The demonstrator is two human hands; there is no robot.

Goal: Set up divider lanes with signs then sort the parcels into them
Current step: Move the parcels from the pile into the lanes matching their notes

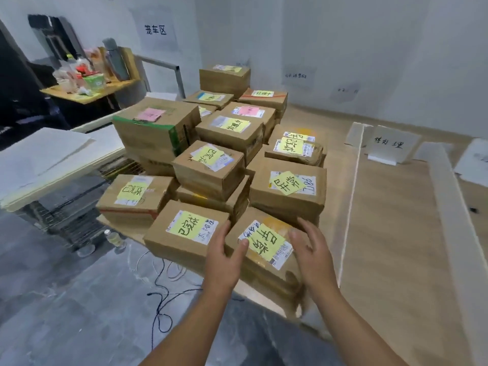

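Numerous brown cardboard parcels [224, 165] are stacked on a pale wooden platform [390, 233], most of them bearing printed shipping labels and a handwritten sticky note.

- Nearest parcel [274, 225]: at the platform's front edge; yellow note [266, 243] reads 异常. The left hand [224, 257] has its fingers straight along the parcel's left side and its thumb lying on top. The right hand [309, 249] is released, fingers spread over the right edge; I cannot tell whether it touches.
- Neighbouring parcel [169, 241], just left: yellow note reads 已完成.
- Parcel behind the nearest one [287, 202]: yellow note 异常, with handwritten digits beside it, seemingly 7186.
- Low parcel at far left [132, 204]: yellow note 已完成.
- Large green-edged carton [155, 133]: pink note, writing too blurred to read.
- White divider strip [351, 202]: runs along the platform right of the pile; a wider white strip [454, 220] lies further right.
- White standing sign [389, 145]: between the strips at the back, reads 待处理.
- Wall sheet [155, 30]: reads 笼车区.
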